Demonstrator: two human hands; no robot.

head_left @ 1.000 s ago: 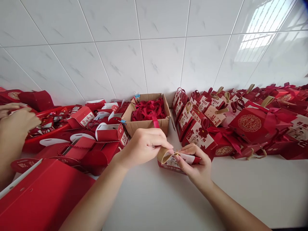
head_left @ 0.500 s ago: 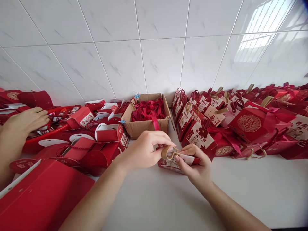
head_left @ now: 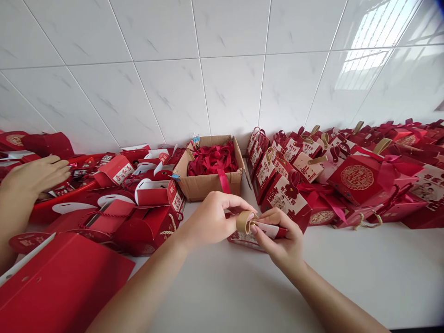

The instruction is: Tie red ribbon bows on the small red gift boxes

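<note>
A small red and white gift box [head_left: 248, 240] rests on the white table in front of me, partly covered by my hands. From its top rises a tan strap [head_left: 243, 223], bent into a loop. My left hand [head_left: 218, 215] pinches this strap between thumb and fingers. At the box's upper edge, my right hand [head_left: 282, 233] grips the gift box close to a small gold stud, its thumb next to the strap's end. Exactly how the strap meets the stud is hidden by my fingers.
A cardboard box [head_left: 197, 187] of dark red ribbons stands behind my hands. Closed gift boxes [head_left: 284, 194] crowd the right; open red boxes [head_left: 145, 222] fill the left. At far left another person's hand [head_left: 38, 178] reaches over a red tray [head_left: 83, 187] of wrapped sweets.
The tan strap has been curled over into a tighter loop, with my left hand shifting slightly right toward my right hand. My right hand keeps its place on the gift box.
</note>
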